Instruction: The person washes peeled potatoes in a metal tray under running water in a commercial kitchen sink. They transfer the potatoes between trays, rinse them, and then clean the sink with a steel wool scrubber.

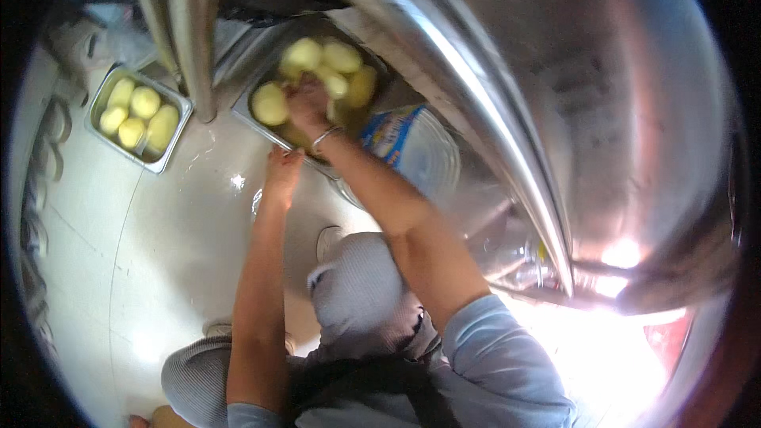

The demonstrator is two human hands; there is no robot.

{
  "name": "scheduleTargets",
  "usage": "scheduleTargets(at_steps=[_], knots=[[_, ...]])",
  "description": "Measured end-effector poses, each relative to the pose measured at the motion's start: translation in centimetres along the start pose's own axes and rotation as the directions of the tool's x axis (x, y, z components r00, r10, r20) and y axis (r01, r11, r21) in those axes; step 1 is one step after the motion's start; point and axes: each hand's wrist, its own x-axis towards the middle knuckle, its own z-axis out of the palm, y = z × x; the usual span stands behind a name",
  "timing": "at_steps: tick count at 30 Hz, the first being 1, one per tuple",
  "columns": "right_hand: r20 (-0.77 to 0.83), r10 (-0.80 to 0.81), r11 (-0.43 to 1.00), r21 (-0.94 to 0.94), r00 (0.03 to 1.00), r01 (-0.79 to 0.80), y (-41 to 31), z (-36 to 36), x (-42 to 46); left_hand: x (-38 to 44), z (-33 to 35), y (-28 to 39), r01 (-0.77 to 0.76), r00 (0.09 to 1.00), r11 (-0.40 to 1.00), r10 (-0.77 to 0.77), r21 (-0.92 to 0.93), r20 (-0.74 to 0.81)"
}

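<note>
A large metal pan (261, 125) holds several peeled potatoes (342, 56) in cloudy liquid. My right hand (307, 106) reaches down into it, between a pale round potato (270, 104) and the others. Blur and the hand itself hide the fingertips, so whether they grip a potato cannot be told. At the pan's near rim is my left hand (285, 165), its fingers closed on the edge. To the left, a smaller metal pan (163, 157) stands on the floor with several more peeled potatoes (144, 102) in it.
A clear round plastic container (434, 157) with a blue label sits right of the large pan. Metal legs (199, 59) rise between the two pans. A shiny curved metal edge (475, 71) runs along the right. The pale floor (160, 238) has wet spots.
</note>
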Motion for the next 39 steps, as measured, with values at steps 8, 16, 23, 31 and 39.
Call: scheduleTargets(at_steps=[8,16,23,31,39], knots=[[-0.141,0.118,0.982,0.167,0.983,-0.094,-4.7,-4.5,-5.0,-1.8,-1.6,-1.8,0.063,0.996,0.986,-0.073,-0.156,-0.058],[0.317,-0.239,0.964,-0.033,0.918,0.262,-5.3,-5.7,-5.7,-3.7,-8.8,-0.8,-0.126,0.905,0.909,-0.058,-0.398,-0.421],[0.08,-0.295,0.946,0.166,0.952,0.279,-1.9,-5.0,-6.6,-2.6,-19.4,-2.7,-0.389,0.696,0.702,-0.2,-0.596,-0.69],[0.123,-0.376,0.913,0.219,0.918,0.345,-4.4,-8.4,-8.7,-1.6,-23.0,1.2,-0.219,0.579,0.957,-0.029,-0.19,-0.815],[0.109,-0.394,0.912,0.173,0.913,0.373,-5.6,-10.4,-9.2,0.6,-25.1,-0.6,-0.239,0.683,0.955,0.036,-0.177,-0.729]])
